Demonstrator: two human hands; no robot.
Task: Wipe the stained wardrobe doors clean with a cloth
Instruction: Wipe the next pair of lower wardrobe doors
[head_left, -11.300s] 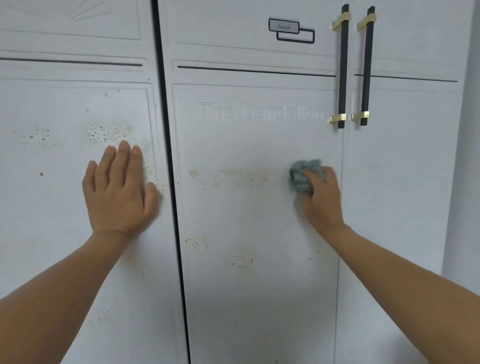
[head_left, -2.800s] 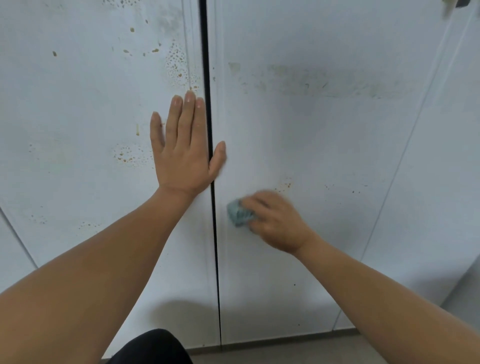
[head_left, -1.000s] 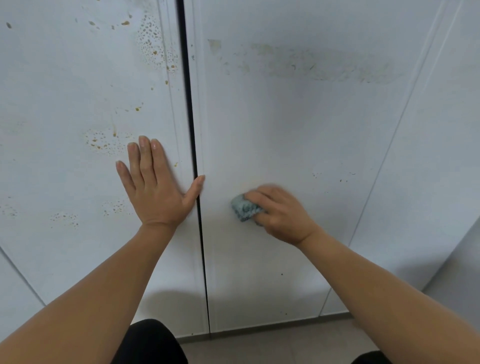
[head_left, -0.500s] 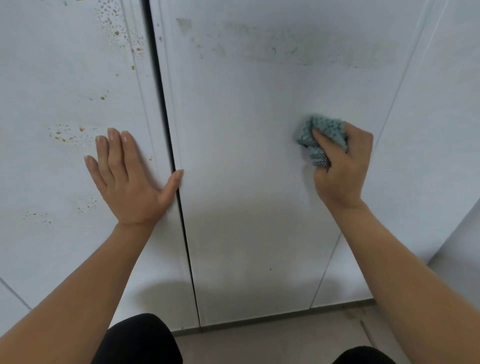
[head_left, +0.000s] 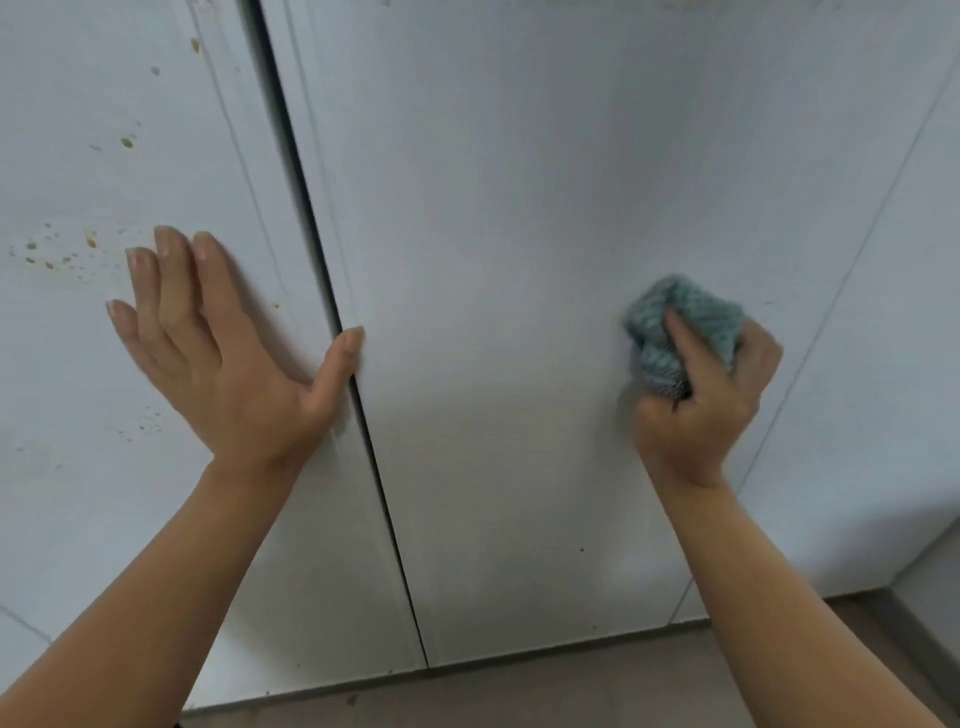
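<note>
White wardrobe doors fill the view. My left hand (head_left: 223, 358) lies flat with straight fingers on the left door (head_left: 104, 415), its thumb at the dark gap (head_left: 332, 291) between the doors. Brownish stain specks (head_left: 52, 252) sit on the left door, left of my fingertips. My right hand (head_left: 706, 410) grips a bunched blue-grey cloth (head_left: 675, 332) and holds it against the middle door (head_left: 493, 260), near that door's right edge. The part of the middle door in view looks nearly spotless, with only a few tiny dark dots low down.
A third white door (head_left: 883, 364) stands to the right of the middle one. The doors end at a grey-brown floor (head_left: 519, 696) at the bottom. A pale wall or side panel (head_left: 935, 587) meets the floor at the far right.
Since a second ago my right hand with the cloth has gone from the middle door's lower left to its right side. The view has tilted lower. My left hand stays flat on the left door.
</note>
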